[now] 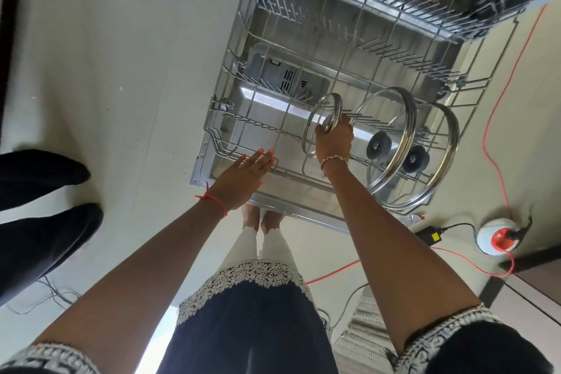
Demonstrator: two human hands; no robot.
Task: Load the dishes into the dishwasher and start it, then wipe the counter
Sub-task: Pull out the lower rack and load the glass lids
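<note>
Loading step: right hand point(334, 143) grips small lid point(318, 114), fingers curled at its rim, over the rack point(233, 39) mid-front. Lid is on edge, broad faces left and right, roughly parallel to two big lids point(378, 146) standing just right. Left hand point(243, 176) flat, fingers straight, at the front rim. Next, probably: seat the rim between tines, then release.

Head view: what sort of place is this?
Probably a home kitchen: an open stainless dishwasher with its grey wire lower rack pulled out, steel-rimmed glass pot lids standing in it, the right hand gripping the smallest glass lid.
</note>
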